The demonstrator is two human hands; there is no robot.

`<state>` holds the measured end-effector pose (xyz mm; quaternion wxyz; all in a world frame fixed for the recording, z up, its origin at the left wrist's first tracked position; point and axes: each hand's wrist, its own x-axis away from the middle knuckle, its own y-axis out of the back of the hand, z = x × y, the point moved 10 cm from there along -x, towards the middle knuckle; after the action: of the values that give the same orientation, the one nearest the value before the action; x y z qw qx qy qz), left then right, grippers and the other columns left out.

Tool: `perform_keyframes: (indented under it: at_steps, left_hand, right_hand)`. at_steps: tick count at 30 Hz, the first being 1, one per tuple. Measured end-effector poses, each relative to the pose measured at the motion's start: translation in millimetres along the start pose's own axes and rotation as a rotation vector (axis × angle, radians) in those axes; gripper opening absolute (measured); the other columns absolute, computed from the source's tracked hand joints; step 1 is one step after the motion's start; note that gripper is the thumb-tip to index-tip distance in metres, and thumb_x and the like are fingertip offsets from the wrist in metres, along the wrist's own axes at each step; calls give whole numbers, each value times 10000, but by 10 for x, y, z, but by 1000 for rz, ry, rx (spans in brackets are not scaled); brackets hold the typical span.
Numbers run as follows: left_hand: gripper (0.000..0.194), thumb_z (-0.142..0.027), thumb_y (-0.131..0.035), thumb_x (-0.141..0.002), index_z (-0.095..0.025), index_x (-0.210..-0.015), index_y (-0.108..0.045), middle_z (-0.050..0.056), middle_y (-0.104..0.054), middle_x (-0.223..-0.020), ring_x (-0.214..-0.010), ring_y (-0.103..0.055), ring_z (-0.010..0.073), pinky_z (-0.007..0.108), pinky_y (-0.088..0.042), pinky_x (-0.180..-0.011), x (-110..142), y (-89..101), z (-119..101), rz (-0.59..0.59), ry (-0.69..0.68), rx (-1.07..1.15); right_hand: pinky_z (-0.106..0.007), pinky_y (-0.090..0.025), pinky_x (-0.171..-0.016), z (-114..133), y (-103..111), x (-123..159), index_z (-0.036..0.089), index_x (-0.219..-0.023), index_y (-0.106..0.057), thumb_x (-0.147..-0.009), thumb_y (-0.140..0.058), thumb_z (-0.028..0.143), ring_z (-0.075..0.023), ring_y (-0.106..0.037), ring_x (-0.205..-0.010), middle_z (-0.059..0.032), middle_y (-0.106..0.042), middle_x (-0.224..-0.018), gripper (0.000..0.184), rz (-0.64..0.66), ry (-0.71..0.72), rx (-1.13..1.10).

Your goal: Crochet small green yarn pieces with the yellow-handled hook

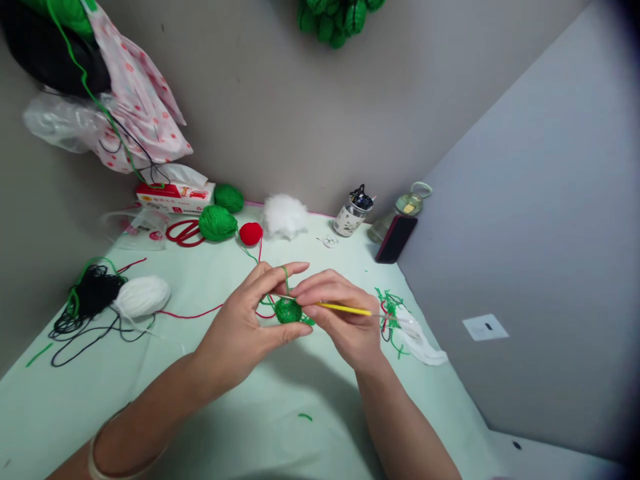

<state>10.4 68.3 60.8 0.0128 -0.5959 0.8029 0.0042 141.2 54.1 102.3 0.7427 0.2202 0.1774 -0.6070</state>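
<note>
Two hands meet near the middle of my view, close together above the table (225, 420): the left hand (245, 313) is curled around a small green piece (289, 311), thumb along its underside, a green strand (286, 275) looped over the raised index finger, while the right hand (343, 313) pinches a yellow hook (345, 309) slanting across to it. I see the pale green cover run back to a grey wall (240, 120). Just behind the hands sits a red ball (251, 233), with two green balls, red scissors (185, 233) and a tissue box (175, 198) to its left and white stuffing (285, 216) to its right. Farther left I have white yarn (145, 297) touching a black tangle (95, 297). To the right of the hands lie green scraps (393, 303) and crumpled white material (425, 343); behind them, a phone (397, 239) leans against a bottle (381, 228), near a jar (350, 217) of dark items. A bluish side wall (540, 233) bears a white plate (485, 327). Up on the left hangs a spotted pink bag (135, 93), and a green bundle (340, 20) shows at the top edge.
</note>
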Motion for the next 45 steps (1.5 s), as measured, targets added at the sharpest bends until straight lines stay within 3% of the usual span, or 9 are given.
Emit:
perform_keyframes:
  at_steps: [7, 13, 18, 23, 27, 34, 38, 42, 45]
  left_hand:
    - [590, -296, -903, -749, -452, -1290, -730, -10, -566, -1054, -1076, -610, 217, 369, -502, -1012, 45, 20, -15, 42, -6, 90]
    - [403, -330, -810, -881, -424, -1269, -755, 6, -643, -1282, -1156, -653, 216, 326, -541, -1005, 40, -6, -29, 175, 20, 221]
    - [422, -288, -882, -806, -358, -1213, -796, 21, -674, -1168, -1028, -684, 201, 309, -590, -905, 23, 81, 3, 60, 33, 286]
    - [415, -271, -851, -839, -399, -1229, -788, 22, -683, -1222, -880, -701, 155, 261, -620, -739, 55, 4, -13, 69, 3, 368]
    - [426, -242, -825, -861, -453, -1229, -780, -6, -671, -1156, -933, -698, 138, 229, -617, -806, 71, 17, -91, 38, -83, 278]
    - [508, -175, -781, -883, -489, -1280, -744, -18, -644, -998, -935, -690, 129, 222, -600, -859, 72, 6, -130, 31, -174, 164]
    - [474, -244, -851, -837, -477, -1242, -769, -9, -661, -1010, -919, -685, 130, 219, -594, -831, 45, -5, -54, 7, -130, 299]
    - [526, -262, -880, -806, -457, -1278, -754, -15, -629, -992, -821, -648, 100, 196, -586, -755, 37, -37, -29, 21, -119, 388]
    - [595, -250, -903, -771, -474, -1297, -737, -21, -623, -983, -816, -648, 105, 199, -590, -743, 39, -51, -29, 38, -110, 386]
  right_hand:
    - [-306, -614, -642, -216, 102, 27, 285, -973, -821, -925, -756, 332, -163, -701, -742, -35, -787, -931, 94, -125, -146, -208]
    - [-295, -610, -692, -201, 115, 15, 293, -996, -825, -955, -720, 308, -147, -702, -761, -35, -790, -967, 113, -133, -126, -252]
    - [-264, -607, -607, -215, 91, 3, 288, -986, -831, -944, -734, 309, -127, -702, -680, -37, -800, -985, 108, -142, -141, -350]
    - [-175, -513, -435, -259, 60, -22, 262, -932, -825, -924, -754, 311, -81, -630, -540, -32, -795, -878, 87, -174, -173, -491]
    - [-172, -451, -372, -267, 75, -6, 250, -894, -808, -901, -775, 373, -45, -523, -412, -35, -802, -872, 127, -209, -218, -484]
    - [-236, -587, -521, -168, 79, -7, 267, -903, -827, -901, -784, 363, -113, -655, -536, -16, -755, -738, 105, -207, -167, -422]
    - [-226, -585, -539, -180, 77, -22, 279, -917, -829, -909, -776, 343, -98, -646, -539, -9, -768, -773, 83, -192, -153, -435]
    - [-217, -529, -439, -231, 70, -17, 256, -914, -823, -900, -778, 384, -69, -551, -420, -1, -752, -738, 137, -163, -202, -439]
    - [-193, -512, -411, -206, 49, -26, 268, -925, -826, -916, -763, 343, -61, -575, -421, -10, -787, -813, 99, -123, -194, -501]
